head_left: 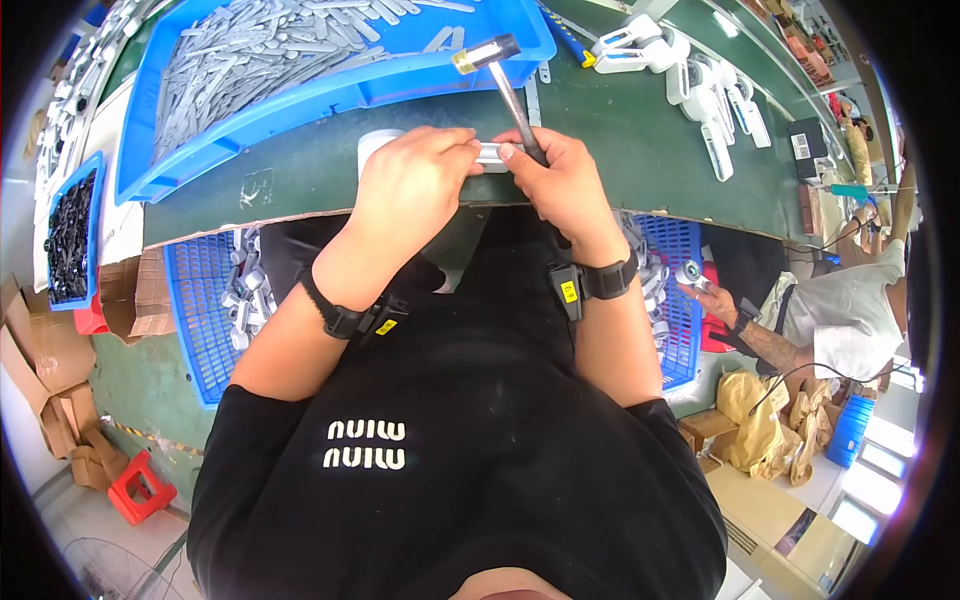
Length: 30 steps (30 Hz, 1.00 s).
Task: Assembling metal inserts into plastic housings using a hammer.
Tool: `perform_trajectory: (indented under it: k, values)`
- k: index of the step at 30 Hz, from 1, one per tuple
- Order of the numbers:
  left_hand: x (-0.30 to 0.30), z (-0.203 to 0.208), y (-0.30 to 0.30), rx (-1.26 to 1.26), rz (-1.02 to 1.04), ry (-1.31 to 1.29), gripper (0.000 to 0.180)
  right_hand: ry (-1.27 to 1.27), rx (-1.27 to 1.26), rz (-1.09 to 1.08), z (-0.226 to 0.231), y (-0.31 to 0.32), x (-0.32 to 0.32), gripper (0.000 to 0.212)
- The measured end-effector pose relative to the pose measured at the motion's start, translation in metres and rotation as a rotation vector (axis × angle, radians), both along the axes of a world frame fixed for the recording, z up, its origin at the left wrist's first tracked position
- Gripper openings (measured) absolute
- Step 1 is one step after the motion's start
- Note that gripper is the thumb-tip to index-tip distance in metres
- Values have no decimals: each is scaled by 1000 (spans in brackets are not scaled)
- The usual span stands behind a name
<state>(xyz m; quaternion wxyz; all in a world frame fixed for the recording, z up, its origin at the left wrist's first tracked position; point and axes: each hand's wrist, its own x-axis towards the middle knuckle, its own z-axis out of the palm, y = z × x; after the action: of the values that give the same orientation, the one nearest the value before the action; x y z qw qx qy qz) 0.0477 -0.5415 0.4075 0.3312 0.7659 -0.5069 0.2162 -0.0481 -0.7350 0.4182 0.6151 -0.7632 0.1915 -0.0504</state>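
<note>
The left grip (415, 172) wraps a long, smooth white-and-grey part (372, 150) at the green counter (300, 178)'s front edge. It looks light, stiff, maybe slippery; its straight bar seems easiest to hold. The right grip (568, 185) grasps a shiny metal hammer (513, 103), thumb touching the bar.

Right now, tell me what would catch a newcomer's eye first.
A big blue tray of grey strips fills the upper left of the green bench. At upper centre, a hammer tilts up from the right hand, while the left hand holds a pale part near the bench's front edge. White parts cluster at upper right.
</note>
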Motion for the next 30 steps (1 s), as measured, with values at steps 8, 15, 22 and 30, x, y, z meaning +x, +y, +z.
perform_trajectory:
  k: [8, 15, 22, 30]
  values:
    - [-2, 2, 2, 53, 22, 39, 14, -110, -103, -69, -6, 6, -20, 33]
    - [0, -4, 3, -10, 22, -10, 13, -357, -322, -151, 13, 12, -103, 62]
    - [-1, -8, 2, -27, 2, 27, 11, -121, -524, -68, -6, 24, -122, 60]
    - [-2, -5, 2, -10, 24, 20, 10, -153, -567, -32, -2, 23, -116, 57]
